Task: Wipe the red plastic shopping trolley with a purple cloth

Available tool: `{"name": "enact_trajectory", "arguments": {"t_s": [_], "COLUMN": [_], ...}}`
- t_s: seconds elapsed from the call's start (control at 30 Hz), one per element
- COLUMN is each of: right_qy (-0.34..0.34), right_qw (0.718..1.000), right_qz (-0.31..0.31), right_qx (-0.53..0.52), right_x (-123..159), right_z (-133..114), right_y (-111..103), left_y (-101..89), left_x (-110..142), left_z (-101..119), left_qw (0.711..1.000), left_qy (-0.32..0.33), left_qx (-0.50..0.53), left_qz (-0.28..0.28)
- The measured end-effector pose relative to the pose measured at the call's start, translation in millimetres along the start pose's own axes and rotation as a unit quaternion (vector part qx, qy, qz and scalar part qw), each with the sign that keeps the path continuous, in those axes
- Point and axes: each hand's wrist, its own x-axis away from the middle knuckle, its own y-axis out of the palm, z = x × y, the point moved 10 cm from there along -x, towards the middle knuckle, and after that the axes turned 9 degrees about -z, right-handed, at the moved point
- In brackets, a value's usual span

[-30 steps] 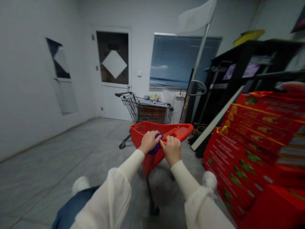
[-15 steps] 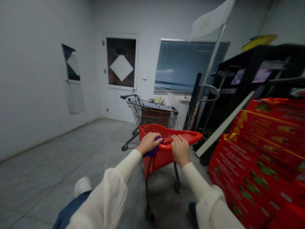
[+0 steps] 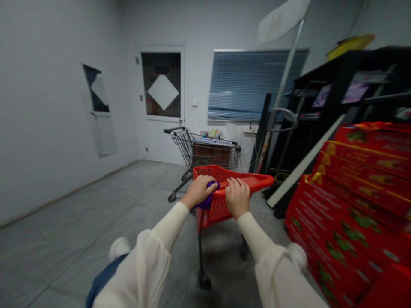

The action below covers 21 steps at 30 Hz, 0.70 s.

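A red plastic shopping cart (image 3: 218,211) on dark legs with wheels stands right in front of me. My left hand (image 3: 199,191) is closed on a bunched purple cloth (image 3: 205,202) and presses it against the cart's near rim. Part of the cloth is hidden under the fingers and palm. Just to the right, my right hand (image 3: 237,196) grips the same rim, fingers curled over the top and the thumb side out of sight. A small gap separates the two hands.
Behind the red cart stands a dark wire shopping cart (image 3: 184,147) beside a brown cabinet (image 3: 212,156). Stacked red boxes (image 3: 349,214) crowd the right side, with a white board (image 3: 305,162) leaning near a black shelf (image 3: 340,68). A white door (image 3: 165,139) is at the back.
My right hand has moved left along the rim, closer to my left hand. The cloth and left hand have shifted only slightly. My right shoe has come into view.
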Motion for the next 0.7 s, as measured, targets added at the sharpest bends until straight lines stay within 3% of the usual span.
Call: {"name": "enact_trajectory", "arguments": {"t_s": [0.2, 0.47, 0.57, 0.7], "right_qy": [0.005, 0.017, -0.021, -0.003], "right_qw": [1.0, 0.999, 0.998, 0.999], "right_qz": [0.001, -0.029, -0.054, -0.048], "right_qx": [0.011, 0.01, 0.003, 0.015], "right_x": [1.6, -6.3, -12.2, -15.9], "right_z": [-11.3, -15.4, 1.1, 27.2], "right_y": [0.7, 4.2, 3.7, 4.5], "left_y": [-4.3, -14.7, -18.9, -22.8], "left_x": [0.3, 11.3, 13.9, 15.9], "left_z": [-36.1, 23.2, 13.0, -1.8], "left_qw": [0.995, 0.979, 0.971, 0.957], "left_qy": [-0.101, -0.092, -0.129, -0.199], "left_qx": [0.026, -0.183, -0.201, -0.213], "left_qz": [0.002, -0.009, -0.015, 0.006]}}
